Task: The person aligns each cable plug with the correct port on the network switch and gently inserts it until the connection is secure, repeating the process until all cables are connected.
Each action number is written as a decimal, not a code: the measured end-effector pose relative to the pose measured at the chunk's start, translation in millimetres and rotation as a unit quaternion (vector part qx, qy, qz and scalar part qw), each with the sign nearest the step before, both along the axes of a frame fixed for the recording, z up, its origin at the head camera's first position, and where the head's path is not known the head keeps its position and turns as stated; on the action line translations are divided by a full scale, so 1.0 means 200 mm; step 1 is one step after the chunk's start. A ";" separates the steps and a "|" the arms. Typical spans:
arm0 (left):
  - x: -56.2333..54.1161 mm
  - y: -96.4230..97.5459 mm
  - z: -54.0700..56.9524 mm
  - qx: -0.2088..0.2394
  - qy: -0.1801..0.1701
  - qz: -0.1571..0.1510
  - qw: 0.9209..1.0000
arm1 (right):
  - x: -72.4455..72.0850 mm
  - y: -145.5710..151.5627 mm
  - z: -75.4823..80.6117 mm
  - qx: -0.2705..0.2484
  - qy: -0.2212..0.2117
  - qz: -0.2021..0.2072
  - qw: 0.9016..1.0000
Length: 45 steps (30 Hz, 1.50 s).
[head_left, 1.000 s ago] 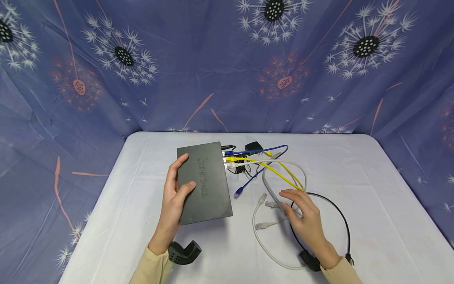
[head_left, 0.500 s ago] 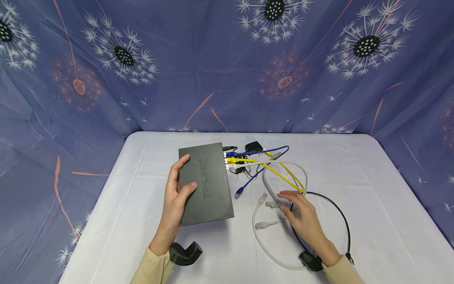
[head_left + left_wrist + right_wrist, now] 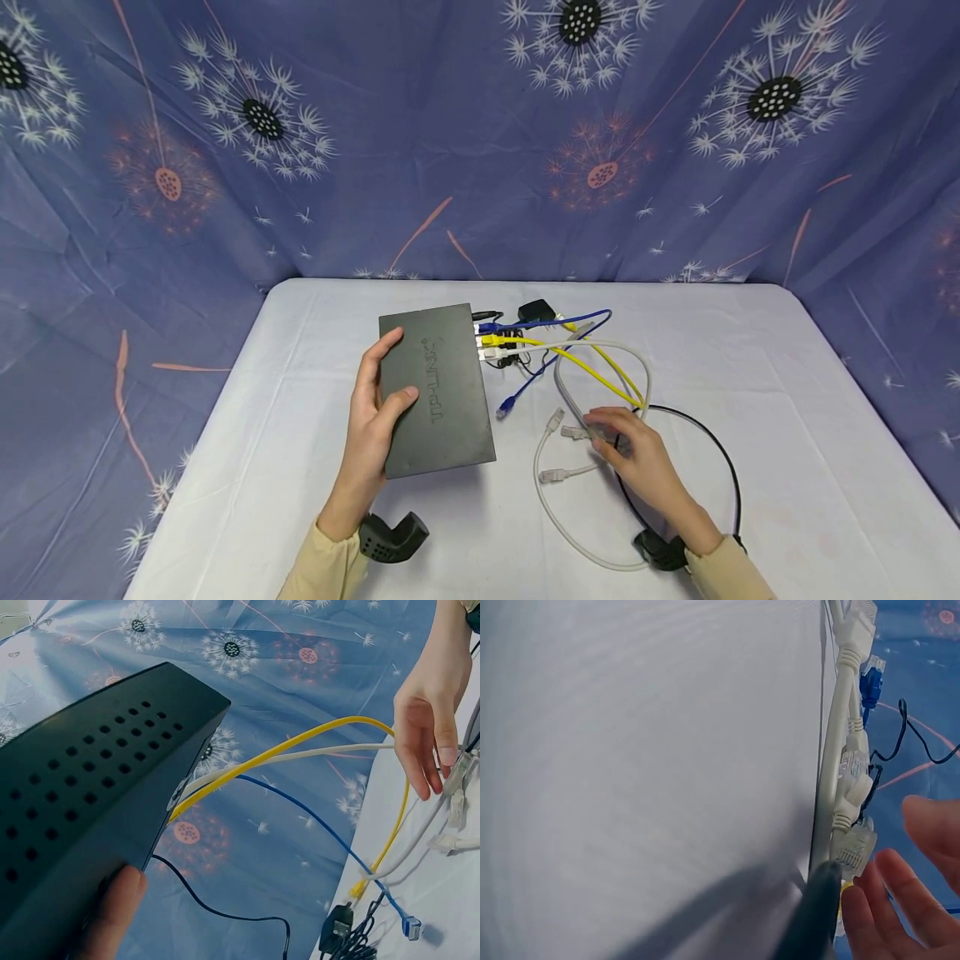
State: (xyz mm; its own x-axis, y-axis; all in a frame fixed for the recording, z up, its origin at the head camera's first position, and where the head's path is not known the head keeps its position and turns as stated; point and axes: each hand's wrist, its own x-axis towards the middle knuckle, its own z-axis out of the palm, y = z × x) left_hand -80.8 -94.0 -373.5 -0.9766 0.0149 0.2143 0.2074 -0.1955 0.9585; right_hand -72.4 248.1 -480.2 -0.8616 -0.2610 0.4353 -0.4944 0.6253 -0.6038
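Router (image 3: 442, 383) in left hand (image 3: 367, 425), held above table (image 3: 787, 467), left of its middle, lettered side up. Grips it by its left edge, thumb and one fingertip on top, other fingers mostly hidden. In its right side, blue cable (image 3: 489, 328), yellow cable (image 3: 495, 340) and white cable (image 3: 495, 353); just behind these, at the same side, black power lead (image 3: 486, 316). Right hand (image 3: 637, 458) low over the tangle to the right, loosely curved, thumb parted from fingers, nothing visibly gripped; cannot tell whether touching grey cable (image 3: 566, 397) just beside. Near its fingertips, pale plugs (image 3: 553, 476), clear-ended. Farther left on the table, blue cable's loose end. Behind, adapter (image 3: 536, 311), next to yellow cable's other end. Right of right hand, looped black cord (image 3: 738, 504). Beyond, dandelion-print curtain (image 3: 450, 150).
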 end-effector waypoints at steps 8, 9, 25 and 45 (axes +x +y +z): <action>0.01 0.00 0.00 -0.002 -0.002 -0.002 1.000 | -0.01 0.01 -0.01 0.006 -0.040 0.006 0.999; 0.01 0.00 0.00 -0.002 -0.004 -0.004 1.000 | -0.01 0.01 -0.01 0.006 -0.043 0.008 0.999; 0.00 0.01 -0.01 0.004 -0.005 -0.004 1.000 | 0.00 -0.01 0.01 0.002 -0.070 -0.004 0.998; 0.00 0.02 -0.02 0.006 -0.005 -0.008 1.000 | 0.08 -0.12 0.26 -0.103 0.005 0.084 0.991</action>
State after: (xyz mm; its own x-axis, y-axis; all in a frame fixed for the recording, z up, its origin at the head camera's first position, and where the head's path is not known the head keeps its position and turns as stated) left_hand -80.8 -89.3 -377.3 -0.9783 0.0277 0.2054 0.1952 -0.2106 0.9579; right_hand -56.8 224.3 -427.6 -0.8086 -0.3054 0.5029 -0.5881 0.3972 -0.7045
